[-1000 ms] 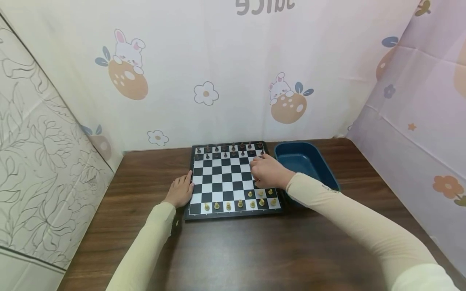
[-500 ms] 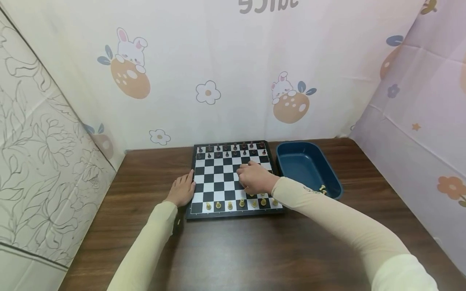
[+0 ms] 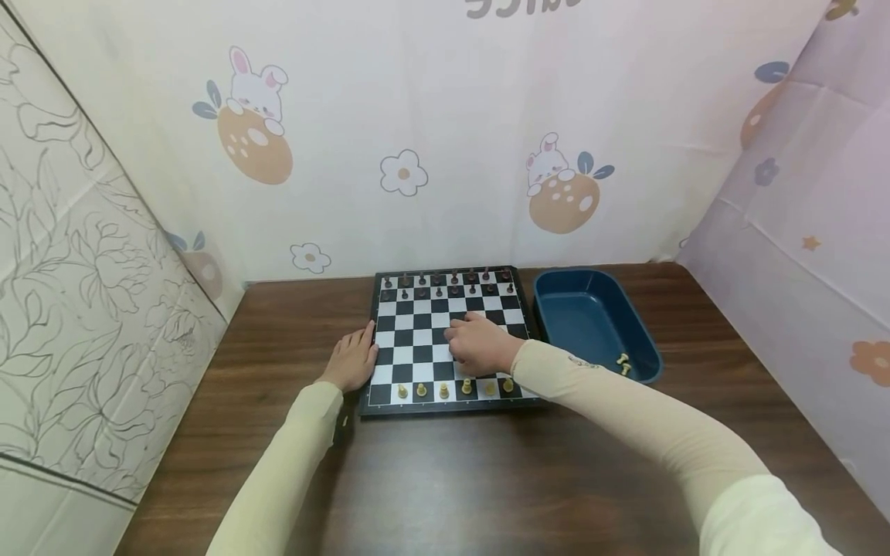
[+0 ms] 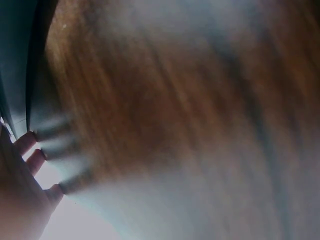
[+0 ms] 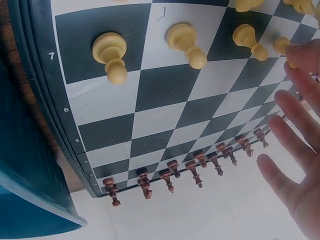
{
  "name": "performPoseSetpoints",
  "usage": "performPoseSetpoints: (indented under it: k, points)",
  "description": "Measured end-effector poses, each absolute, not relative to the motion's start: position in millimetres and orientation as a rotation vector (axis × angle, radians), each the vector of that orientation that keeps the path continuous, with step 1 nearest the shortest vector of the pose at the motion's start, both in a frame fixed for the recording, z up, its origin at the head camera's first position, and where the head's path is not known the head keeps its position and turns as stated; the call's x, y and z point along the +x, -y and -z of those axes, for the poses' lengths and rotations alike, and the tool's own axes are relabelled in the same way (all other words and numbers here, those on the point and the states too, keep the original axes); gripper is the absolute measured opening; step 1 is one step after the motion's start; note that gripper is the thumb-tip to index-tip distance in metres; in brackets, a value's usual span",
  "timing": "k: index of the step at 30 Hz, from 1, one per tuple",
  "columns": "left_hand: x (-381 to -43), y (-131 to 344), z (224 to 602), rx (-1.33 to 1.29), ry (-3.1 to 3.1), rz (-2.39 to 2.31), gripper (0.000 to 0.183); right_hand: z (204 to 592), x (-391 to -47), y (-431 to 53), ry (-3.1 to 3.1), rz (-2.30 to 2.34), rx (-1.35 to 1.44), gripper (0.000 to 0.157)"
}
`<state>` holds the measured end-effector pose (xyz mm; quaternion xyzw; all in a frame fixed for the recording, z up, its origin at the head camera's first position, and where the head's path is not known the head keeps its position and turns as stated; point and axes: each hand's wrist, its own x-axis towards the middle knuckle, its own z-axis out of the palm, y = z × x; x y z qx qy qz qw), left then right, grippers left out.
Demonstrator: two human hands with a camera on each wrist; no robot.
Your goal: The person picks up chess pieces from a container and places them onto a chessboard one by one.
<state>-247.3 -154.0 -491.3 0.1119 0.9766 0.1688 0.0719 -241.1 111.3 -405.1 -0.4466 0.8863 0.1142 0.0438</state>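
A black-and-white chessboard (image 3: 422, 337) lies on the table with pieces at both ends. My left hand (image 3: 350, 359) rests against its left edge, fingers extended; the left wrist view shows only part of that hand (image 4: 22, 200). Over the right half of the board is my right hand (image 3: 481, 345), its thumb and forefinger pinching a cream pawn (image 5: 281, 45) while the other fingers spread away. Further cream pawns (image 5: 188, 45) stand in line beside it. A row of larger cream pieces (image 3: 444, 391) runs along the near end, partly hidden by my right forearm.
Dark red chess pieces (image 3: 454, 278) fill two rows at the board's far end. To the right stands a blue tray (image 3: 542, 309) with a few cream pieces (image 3: 623, 361) inside. A patterned curtain (image 3: 445, 100) hangs behind the wooden table (image 3: 445, 486).
My right hand has moved left across the board, away from its right edge, and the cream pieces in the tray have come into sight. My left hand has stayed at the board's left edge.
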Motion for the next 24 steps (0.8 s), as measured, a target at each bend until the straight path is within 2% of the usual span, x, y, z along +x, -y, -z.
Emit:
performPoseSetpoints:
  k: [12,24]
  points:
    - [-246.0,148.7,488.6,0.324,-2.922,-0.52,0.057,396.6,-241.0,-127.1,-2.72,-0.362,-1.371,0.008]
    - [-243.3,152.3,486.8,0.332,-2.935,-0.514,0.057,374.1,-242.4,-193.0,-2.845,-0.364,-1.204,0.003]
